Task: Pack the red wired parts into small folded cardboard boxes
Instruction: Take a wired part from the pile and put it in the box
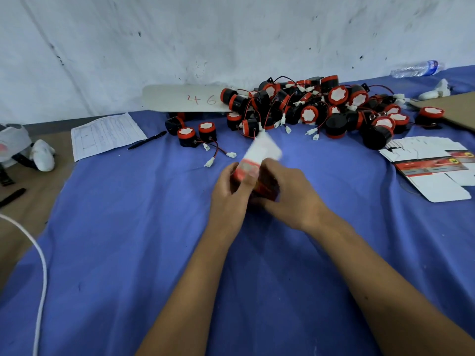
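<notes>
I see both hands at the middle of the blue-covered counter point(128, 227), the left hand point(228, 194) and right hand point(288, 199) curled around one small red-and-white box point(257, 160), its white flap blurred. The heap of red wired parts point(308, 109) lies beyond, flat box blanks point(431, 165) at far right.

a single head-worn view is given, set above the near edge of the blue cloth-covered table point(128, 227) and angled forward and down. the near and middle surface is seen closely, while the far edge and the white wall point(231, 34) are taken in by the wide lens.
</notes>
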`<state>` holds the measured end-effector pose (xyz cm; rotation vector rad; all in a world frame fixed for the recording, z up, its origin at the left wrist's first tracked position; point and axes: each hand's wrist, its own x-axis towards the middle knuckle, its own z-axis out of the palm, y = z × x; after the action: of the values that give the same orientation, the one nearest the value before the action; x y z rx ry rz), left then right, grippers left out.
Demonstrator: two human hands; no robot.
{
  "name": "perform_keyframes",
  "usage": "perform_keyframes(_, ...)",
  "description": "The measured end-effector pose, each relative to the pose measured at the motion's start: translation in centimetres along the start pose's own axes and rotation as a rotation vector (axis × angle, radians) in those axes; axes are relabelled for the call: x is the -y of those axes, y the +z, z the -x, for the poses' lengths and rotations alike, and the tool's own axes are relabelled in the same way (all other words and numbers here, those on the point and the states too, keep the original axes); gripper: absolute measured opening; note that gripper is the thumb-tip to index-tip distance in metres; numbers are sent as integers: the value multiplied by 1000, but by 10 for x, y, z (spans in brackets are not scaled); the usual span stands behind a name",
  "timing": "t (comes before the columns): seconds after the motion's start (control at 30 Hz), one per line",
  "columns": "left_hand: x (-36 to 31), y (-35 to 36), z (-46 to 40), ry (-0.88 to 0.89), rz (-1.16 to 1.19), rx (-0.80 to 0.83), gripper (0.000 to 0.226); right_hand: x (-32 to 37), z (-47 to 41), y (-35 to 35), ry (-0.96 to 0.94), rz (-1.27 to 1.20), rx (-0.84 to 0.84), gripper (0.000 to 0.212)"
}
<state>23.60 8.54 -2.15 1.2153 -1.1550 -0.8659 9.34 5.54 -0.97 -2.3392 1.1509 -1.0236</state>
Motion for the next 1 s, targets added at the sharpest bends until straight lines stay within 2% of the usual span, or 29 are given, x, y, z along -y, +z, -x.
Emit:
perform_keyframes(0.1,3,-8,-2,94,-240,2,30,7,-1,-2,-86,111,171,14)
perform_keyframes(0.17,7,-14,-4,154,-349,-39,38,9,-1,-7,-119,19,123,10)
perform_keyframes(0.23,9,-18,-7,144,-422,-101,33,10,-2,-10,-141,-156,-145,22)
perform_keyframes(0.3,10,-19,-9,56,-413,-176,24,7,-13,-9,-51,-266,-470,31)
perform_keyframes(0.33,10,-20,-10,13,-384,-215,19,-1,-26,-7,29,-253,-576,30)
perform_keyframes(0.37,9,-21,-10,-7,-384,-254,16,-10,-40,-4,116,-193,-602,29)
perform_keyframes(0.4,10,-22,-11,-6,-419,-296,14,-22,-57,0,193,-95,-527,27)
perform_keyframes(0.5,12,-30,-13,-14,-542,-424,10,-54,-95,19,248,390,98,37)
perform_keyframes(0.53,13,-32,-14,-24,-544,-454,11,-59,-102,26,247,511,249,40)
perform_keyframes(0.57,14,-34,-15,-37,-542,-475,11,-61,-106,30,251,573,309,39)
perform_keyframes(0.63,15,-37,-16,-49,-566,-497,11,-59,-109,32,262,560,241,29)
perform_keyframes(0.7,15,-38,-17,-53,-591,-505,14,-54,-104,22,287,497,181,22)
perform_keyframes(0.77,14,-38,-17,-73,-562,-514,15,-47,-91,3,326,326,196,20)
perform_keyframes(0.9,13,-41,-18,-92,-478,-584,14,-40,-47,-49,505,-491,167,22)
perform_keyframes(0.93,13,-42,-18,-89,-466,-596,14,-45,-36,-61,580,-587,128,23)
perform_keyframes(1.0,12,-42,-17,-91,-449,-596,15,-56,-17,-82,724,-576,27,23)
